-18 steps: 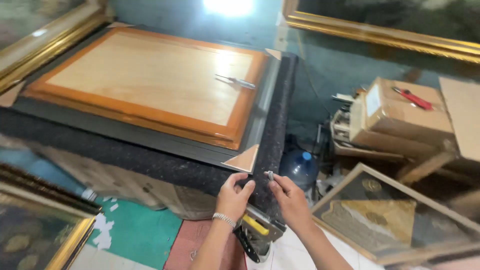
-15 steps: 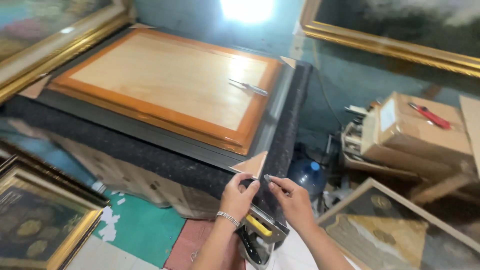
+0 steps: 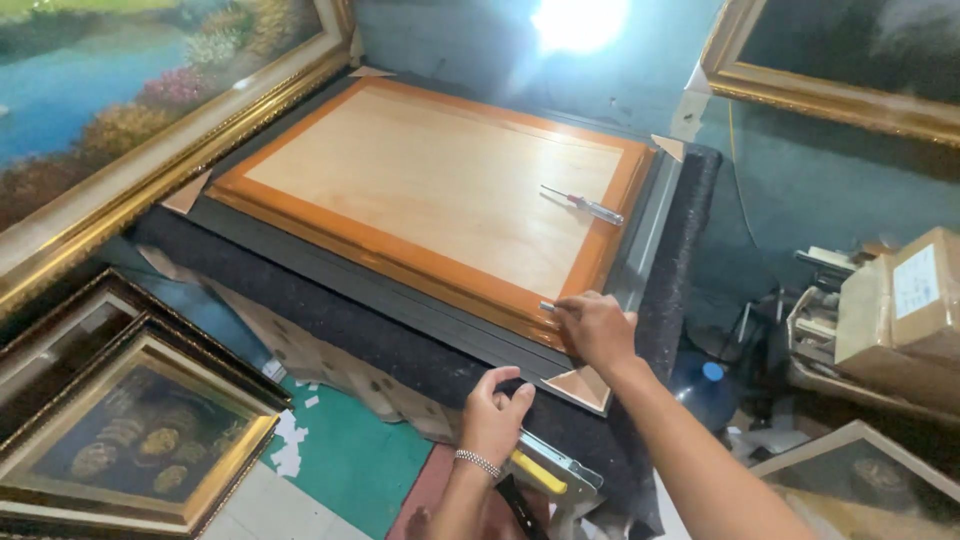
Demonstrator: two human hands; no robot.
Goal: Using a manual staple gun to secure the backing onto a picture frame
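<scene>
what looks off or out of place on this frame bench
Nothing looks damaged. The one loose item is a small screwdriver lying on the wooden back panel. The right hand presses the frame's orange edge; the left hand rests on the dark table edge.

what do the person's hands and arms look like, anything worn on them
Both forearms are bare, with no sleeves or gloves in view. The left hand has a beaded, silver-coloured bracelet around its wrist. The right hand shows no ring, watch or band that I can make out.
</scene>
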